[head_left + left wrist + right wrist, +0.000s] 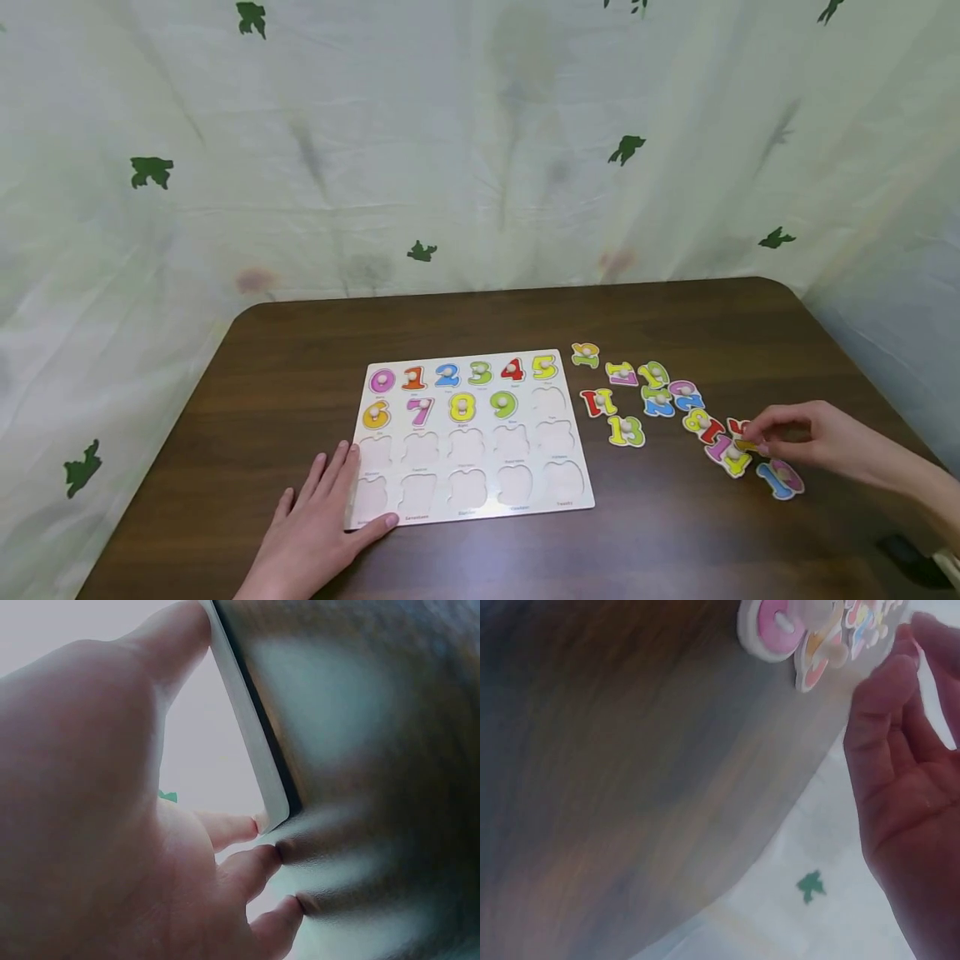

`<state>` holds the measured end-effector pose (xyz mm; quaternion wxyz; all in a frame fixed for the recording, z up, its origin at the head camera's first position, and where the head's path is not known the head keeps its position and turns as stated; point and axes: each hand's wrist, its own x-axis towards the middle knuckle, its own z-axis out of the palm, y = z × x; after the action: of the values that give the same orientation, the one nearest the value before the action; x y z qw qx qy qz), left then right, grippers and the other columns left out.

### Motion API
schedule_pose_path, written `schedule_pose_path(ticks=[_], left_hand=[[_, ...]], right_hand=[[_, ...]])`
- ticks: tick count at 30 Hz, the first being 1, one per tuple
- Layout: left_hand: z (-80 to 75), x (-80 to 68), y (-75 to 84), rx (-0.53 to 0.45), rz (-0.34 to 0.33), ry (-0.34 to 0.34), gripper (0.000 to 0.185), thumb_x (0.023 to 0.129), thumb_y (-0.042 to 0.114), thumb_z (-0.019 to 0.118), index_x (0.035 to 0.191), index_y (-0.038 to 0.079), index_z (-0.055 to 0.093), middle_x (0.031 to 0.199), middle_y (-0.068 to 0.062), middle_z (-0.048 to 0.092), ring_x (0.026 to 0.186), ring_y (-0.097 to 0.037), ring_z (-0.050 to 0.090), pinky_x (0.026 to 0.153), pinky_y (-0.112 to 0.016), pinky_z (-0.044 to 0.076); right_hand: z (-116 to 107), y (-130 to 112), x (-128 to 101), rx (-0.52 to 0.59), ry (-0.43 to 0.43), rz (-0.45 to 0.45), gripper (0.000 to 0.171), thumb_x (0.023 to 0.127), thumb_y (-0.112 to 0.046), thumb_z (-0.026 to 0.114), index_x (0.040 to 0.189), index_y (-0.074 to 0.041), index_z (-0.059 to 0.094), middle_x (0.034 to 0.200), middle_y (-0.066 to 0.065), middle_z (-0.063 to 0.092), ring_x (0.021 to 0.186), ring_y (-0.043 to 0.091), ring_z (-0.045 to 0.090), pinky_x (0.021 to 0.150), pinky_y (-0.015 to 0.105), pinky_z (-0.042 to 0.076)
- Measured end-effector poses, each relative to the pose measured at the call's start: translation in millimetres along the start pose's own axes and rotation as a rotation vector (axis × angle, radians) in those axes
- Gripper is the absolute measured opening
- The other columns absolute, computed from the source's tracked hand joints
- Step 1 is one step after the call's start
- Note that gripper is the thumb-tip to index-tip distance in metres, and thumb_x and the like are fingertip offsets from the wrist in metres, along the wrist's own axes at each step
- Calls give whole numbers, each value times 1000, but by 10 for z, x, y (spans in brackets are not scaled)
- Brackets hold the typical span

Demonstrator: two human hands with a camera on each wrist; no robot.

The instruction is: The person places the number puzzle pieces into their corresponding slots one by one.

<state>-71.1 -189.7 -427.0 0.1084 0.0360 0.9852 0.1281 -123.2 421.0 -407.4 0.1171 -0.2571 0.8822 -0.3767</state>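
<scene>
I see the brown table [225,433] carrying the puzzle board [471,433], whose top rows hold numbers 0 to 9 while the lower recesses lie bare. My left hand [318,525] lies flat with fingers spread on the board's near-left corner, I judge to keep it from sliding. Right of the board lie the loose number pieces [626,431]; my right hand [806,437] reaches among them, fingertips pinching a small orange-red piece [742,437], apparently to lift it by its peg.

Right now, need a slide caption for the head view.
Left hand steadies the number puzzle board while the right hand pinches a loose number piece on the wooden table.
</scene>
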Motion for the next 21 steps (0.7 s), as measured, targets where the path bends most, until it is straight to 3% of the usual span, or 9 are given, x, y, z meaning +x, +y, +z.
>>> schedule_pose_path(ticks=[7,15,18,21], left_hand=[[18,36,4,10,-2,-7,120,75,87,47,155,2,24,160,-22,18,144,-47,14,102,-76,15],[26,18,8,5,9,10,118,76,88,45,155,2,25,160,-21,19,144,-46,15,102,-76,16],[31,22,2,13,11,14,119,75,88,44,155,2,24,160,-21,19,144,-47,15,102,-76,16],[31,24,-1,14,12,15,119,75,88,44,155,2,24,160,-21,19,144,-47,15,102,-76,16]], right_hand=[[58,167,-249,53,-43,-7,28,86,4,71,109,-12,67,88,-1,63,73,12,55,56,25,43],[183,140,-357,-44,19,167,14,88,-6,72,97,-16,68,76,-12,58,61,6,51,41,26,43],[183,40,-310,-100,66,181,12,88,-10,74,95,-19,69,76,-13,58,62,5,52,46,24,44],[203,-121,-158,-109,136,141,15,87,-12,76,96,-22,71,80,-9,61,66,7,55,53,23,45]])
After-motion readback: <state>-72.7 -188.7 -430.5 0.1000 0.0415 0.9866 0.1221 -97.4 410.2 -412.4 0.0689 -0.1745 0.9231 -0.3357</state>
